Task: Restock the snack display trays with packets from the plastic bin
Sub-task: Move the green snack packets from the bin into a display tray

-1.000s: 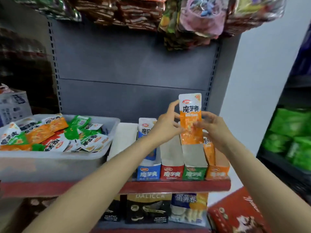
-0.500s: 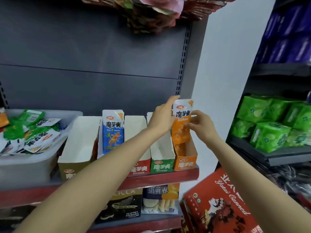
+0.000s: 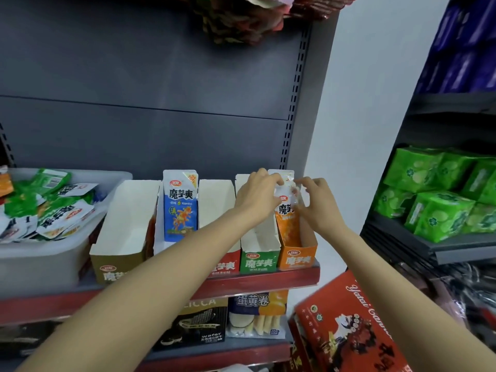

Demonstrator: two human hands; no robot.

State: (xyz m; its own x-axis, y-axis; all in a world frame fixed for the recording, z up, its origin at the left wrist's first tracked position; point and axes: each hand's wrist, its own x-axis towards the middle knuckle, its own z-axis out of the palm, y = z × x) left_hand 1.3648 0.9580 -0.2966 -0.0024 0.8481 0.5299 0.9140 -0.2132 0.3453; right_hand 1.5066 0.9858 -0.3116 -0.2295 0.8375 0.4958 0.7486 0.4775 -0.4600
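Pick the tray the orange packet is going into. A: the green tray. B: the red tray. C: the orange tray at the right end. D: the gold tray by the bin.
C: both hands, left hand and right hand, hold the orange packet standing inside the orange tray at the right end of the row.

Both hands pinch orange packet [image 3: 288, 221] upright in orange tray [image 3: 298, 257]

Even, soft light; wide-angle edge bending; slight blur throughout.
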